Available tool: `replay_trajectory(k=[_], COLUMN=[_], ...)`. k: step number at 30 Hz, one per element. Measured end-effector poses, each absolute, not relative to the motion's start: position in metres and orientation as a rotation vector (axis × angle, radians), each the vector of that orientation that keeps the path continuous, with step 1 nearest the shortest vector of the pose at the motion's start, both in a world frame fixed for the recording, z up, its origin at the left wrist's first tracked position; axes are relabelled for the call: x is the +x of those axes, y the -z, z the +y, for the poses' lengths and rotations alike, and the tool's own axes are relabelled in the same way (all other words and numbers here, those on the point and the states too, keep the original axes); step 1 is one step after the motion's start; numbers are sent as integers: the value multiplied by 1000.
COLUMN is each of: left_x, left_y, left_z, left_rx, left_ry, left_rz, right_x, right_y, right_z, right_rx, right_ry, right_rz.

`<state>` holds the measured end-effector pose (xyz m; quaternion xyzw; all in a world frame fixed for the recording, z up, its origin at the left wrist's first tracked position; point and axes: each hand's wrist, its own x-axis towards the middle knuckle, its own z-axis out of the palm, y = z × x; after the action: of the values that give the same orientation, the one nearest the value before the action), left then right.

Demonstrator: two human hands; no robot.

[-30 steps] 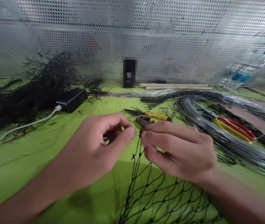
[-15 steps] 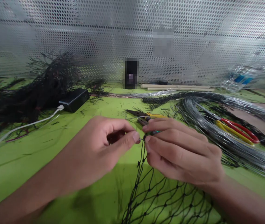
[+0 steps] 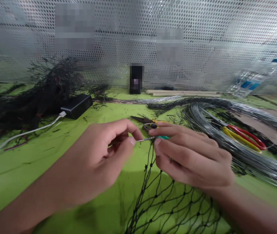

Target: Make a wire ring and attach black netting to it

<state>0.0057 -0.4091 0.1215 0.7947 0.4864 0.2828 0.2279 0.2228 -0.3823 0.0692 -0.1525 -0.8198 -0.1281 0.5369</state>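
My left hand [image 3: 99,159] is pinched shut on the left end of a thin metal wire [image 3: 144,139] over the green table [image 3: 18,162]. My right hand [image 3: 189,156] is closed round a small tool with a teal handle [image 3: 163,137] that meets the wire's other end. A black net [image 3: 162,201] hangs from the wire between the two hands and spreads toward me. Yellow-handled pliers [image 3: 150,123] lie just behind my fingers.
A coil of grey wire [image 3: 226,136] lies at the right with red-and-yellow cutters [image 3: 243,138] on it. A black net heap [image 3: 38,94], a black charger [image 3: 76,105] with white cable and a water bottle [image 3: 253,78] stand before the perforated metal wall [image 3: 128,39].
My hands have drawn slightly apart, so a short length of wire now shows between them. The teal handle has come into sight in my right hand.
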Motion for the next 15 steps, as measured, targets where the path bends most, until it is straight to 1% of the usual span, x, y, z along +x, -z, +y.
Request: replay_trajectory(k=[7,15], left_x=[7,5], left_y=[-120,-121], left_z=[-412,-407], left_rx=[2226,1930], left_ry=[-722,-588], left_rz=[1334,1313], right_x=[225,225], right_y=[-68,-67], right_z=[-381,-380], right_rx=[-324,-298], right_ry=[348,345], right_rz=[-1983,-2060])
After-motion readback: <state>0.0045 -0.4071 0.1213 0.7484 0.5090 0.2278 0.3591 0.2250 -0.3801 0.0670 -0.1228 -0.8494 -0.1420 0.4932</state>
